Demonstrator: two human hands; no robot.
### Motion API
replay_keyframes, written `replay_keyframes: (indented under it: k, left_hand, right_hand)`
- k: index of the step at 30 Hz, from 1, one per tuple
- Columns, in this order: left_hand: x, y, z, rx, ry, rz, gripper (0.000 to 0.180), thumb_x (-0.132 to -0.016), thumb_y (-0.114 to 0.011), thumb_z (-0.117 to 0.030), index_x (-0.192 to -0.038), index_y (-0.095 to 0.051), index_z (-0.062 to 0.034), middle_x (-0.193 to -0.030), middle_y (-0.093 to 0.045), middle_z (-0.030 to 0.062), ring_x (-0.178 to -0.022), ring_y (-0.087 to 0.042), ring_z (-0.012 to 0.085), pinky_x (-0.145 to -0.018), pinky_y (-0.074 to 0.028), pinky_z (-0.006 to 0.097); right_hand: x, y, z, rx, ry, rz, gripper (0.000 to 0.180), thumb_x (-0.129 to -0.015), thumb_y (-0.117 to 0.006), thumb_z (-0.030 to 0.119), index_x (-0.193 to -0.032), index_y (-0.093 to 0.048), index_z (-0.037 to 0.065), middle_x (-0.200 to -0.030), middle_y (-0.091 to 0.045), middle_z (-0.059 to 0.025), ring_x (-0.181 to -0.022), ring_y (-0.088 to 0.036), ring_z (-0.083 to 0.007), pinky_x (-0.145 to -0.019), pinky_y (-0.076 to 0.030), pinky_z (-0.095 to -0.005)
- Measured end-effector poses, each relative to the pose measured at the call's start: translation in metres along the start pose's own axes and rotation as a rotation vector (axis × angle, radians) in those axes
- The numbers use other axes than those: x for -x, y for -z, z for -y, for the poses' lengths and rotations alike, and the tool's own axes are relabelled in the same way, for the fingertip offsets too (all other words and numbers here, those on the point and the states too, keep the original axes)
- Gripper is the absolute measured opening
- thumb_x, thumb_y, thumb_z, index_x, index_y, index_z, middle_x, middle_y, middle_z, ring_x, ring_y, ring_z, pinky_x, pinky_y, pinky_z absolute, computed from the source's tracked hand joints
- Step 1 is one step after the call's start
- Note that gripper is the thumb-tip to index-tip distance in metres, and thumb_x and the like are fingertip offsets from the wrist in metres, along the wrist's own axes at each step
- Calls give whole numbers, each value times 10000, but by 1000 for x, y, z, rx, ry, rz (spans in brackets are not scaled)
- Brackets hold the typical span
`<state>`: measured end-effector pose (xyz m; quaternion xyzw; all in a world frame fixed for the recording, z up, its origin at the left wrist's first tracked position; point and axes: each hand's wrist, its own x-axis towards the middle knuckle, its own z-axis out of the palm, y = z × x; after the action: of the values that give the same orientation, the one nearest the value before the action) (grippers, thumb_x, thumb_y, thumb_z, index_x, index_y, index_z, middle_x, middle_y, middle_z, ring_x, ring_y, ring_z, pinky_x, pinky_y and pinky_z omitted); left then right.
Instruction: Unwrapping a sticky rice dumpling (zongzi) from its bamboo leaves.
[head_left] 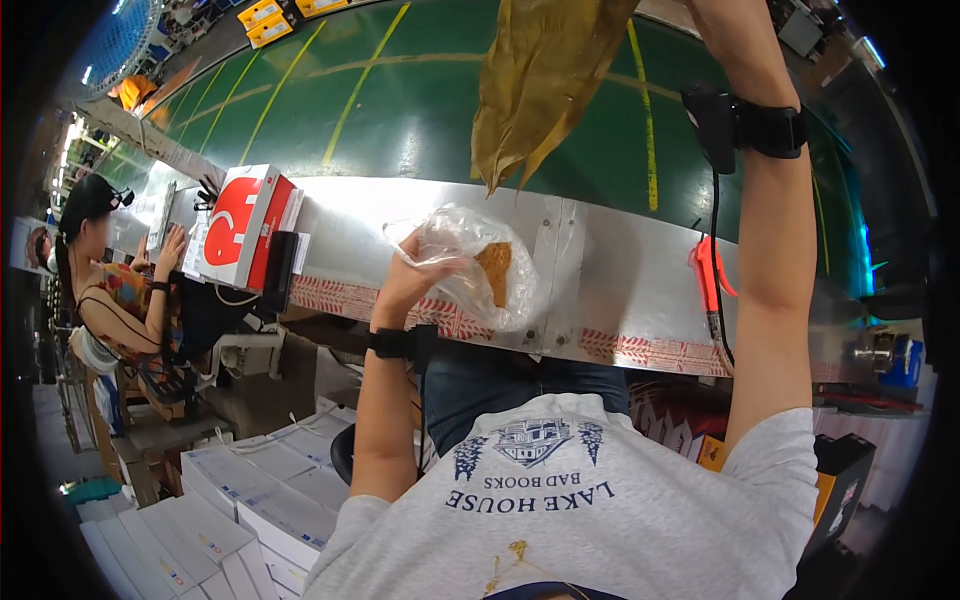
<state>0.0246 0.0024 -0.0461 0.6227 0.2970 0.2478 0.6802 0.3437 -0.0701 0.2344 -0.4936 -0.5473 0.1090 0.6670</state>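
My left hand [400, 275] is closed on a crumpled clear plastic bag [450, 225] above the metal edge of the bench. Something brown and grainy [492, 270] shows inside or through the bag; I cannot make out its kind. My right arm stretches far forward, and only the wrist end of my right hand [725, 35] shows at the top edge, its fingers out of the picture. Next to it hangs a large olive-brown, creased sheet [545, 95], tapering to ragged points like a dried leaf. Whether my right hand holds it is hidden.
A red-handled tool [708, 275] lies on the metal ledge [625, 270] at right. A red and white box [240, 230] stands at left. Beyond is a green belt [420, 110] with yellow lines. A seated person [125, 275] works at far left; white cartons [270, 490] are stacked below.
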Motion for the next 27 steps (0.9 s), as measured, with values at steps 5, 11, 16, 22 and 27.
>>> replay_keyframes:
  k: [5, 11, 16, 22, 27]
  left_hand:
    - [10, -20, -16, -426, -337, 36, 510, -657, -835, -207, -1068, -598, -22, -974, -642, 114, -906, -612, 250, -803, -480, 365]
    - [14, -30, -14, -804, -449, 90, 541, -626, -814, -181, -1092, -591, -23, -1105, -593, 178, -1011, -571, 353, -869, -451, 421]
    - [40, -18, -34, -1014, -464, 23, 436, -721, -709, -123, -1143, -598, -102, -1269, -499, 151, -1162, -483, 345, -965, -398, 449]
    - [48, -31, -38, -1108, -552, 256, 408, -699, -567, 0, -1064, -659, -158, -1289, -517, 84, -1227, -455, 259, -1040, -331, 400]
    - [41, 26, -35, -155, -371, 137, 377, -752, -471, 34, -1056, -664, -77, -1278, -556, 114, -1219, -486, 247, -1020, -372, 346]
  right_hand:
    - [3, 5, -3, -12, 23, 32, 149, -890, -596, 79, -995, -632, -19, -899, -642, -18, -769, -574, -78, -686, -438, -214]
    - [6, 36, -18, 3, 51, 16, 152, -893, -586, 74, -1005, -625, -21, -908, -642, -18, -786, -568, -69, -698, -433, -209]
    - [-2, 67, -36, 491, 179, 81, 387, -832, -557, -48, -1205, -601, 46, -1031, -656, -93, -944, -614, -190, -822, -464, -280]
    - [-27, 98, -53, 948, 486, 106, 390, -893, -489, -1, -1256, -591, 100, -841, -461, 13, -731, -460, -80, -654, -377, -211]
    - [-35, 165, -53, 666, 321, 23, 437, -885, -549, 33, -1308, -504, 133, -1264, -497, -131, -1097, -511, -235, -901, -398, -330]
